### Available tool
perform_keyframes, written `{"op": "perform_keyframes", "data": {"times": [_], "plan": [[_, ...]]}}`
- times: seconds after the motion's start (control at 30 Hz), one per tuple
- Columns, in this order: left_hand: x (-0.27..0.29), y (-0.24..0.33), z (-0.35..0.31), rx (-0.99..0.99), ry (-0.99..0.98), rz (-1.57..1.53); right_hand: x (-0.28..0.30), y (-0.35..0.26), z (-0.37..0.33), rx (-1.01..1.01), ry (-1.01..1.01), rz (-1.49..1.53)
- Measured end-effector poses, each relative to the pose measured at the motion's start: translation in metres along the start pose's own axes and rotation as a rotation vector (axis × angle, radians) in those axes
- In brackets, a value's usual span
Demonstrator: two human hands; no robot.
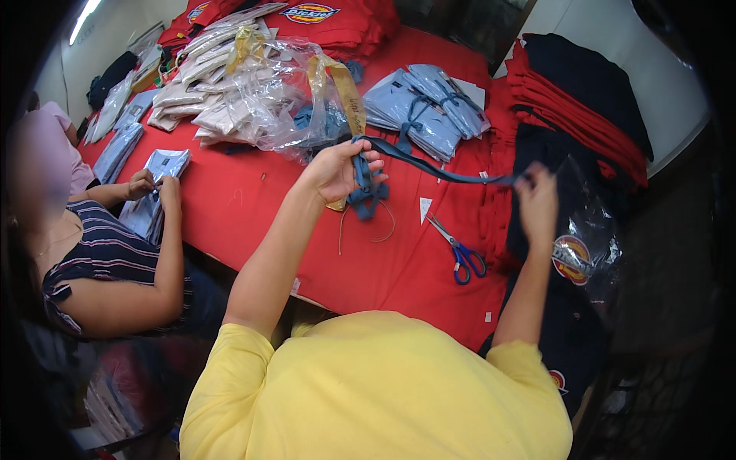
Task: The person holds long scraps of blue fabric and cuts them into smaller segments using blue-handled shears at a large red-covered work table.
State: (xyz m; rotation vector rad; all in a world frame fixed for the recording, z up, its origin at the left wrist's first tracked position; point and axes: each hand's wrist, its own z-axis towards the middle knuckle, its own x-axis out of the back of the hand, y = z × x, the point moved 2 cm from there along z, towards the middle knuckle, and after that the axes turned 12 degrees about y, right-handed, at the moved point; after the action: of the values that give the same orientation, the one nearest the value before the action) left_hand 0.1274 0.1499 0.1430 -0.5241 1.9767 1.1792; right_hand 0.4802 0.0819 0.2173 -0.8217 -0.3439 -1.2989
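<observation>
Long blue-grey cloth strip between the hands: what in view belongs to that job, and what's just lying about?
Likely belongs:
- long blue-grey cloth strip, held by left hand and right hand
- light-blue plastic-wrapped garments, tied with similar strip
- blue-handled metal scissors, perhaps

Apparently lying about:
- crumpled clear plastic bag
- cream plastic-wrapped packages
- folded red-and-navy garment stack

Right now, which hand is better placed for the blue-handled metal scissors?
Likely the right hand: it's nearer the scissors than the left hand, and their handles angle rightward. Both apparently hold the blue fabric strip.
</observation>
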Motion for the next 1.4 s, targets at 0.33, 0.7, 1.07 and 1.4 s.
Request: {"op": "perform_keyframes", "data": {"times": [0.33,0.7,1.07,1.4], "plan": [[0.009,-0.004,0.01,-0.042,0.141,0.031,-0.043,-0.006,-0.153,0.133,-0.496,-0.22],[-0.001,-0.016,0.013,-0.146,0.171,-0.333,-0.037,0.011,-0.156,-0.36,-0.741,0.276],[-0.021,-0.029,0.012,-0.288,0.021,-0.56,-0.06,-0.126,-0.182,-0.724,-1.033,1.789],[-0.015,-0.039,0.01,-0.366,-0.065,-0.52,-0.072,-0.129,-0.181,-0.729,-1.098,1.846]]}}
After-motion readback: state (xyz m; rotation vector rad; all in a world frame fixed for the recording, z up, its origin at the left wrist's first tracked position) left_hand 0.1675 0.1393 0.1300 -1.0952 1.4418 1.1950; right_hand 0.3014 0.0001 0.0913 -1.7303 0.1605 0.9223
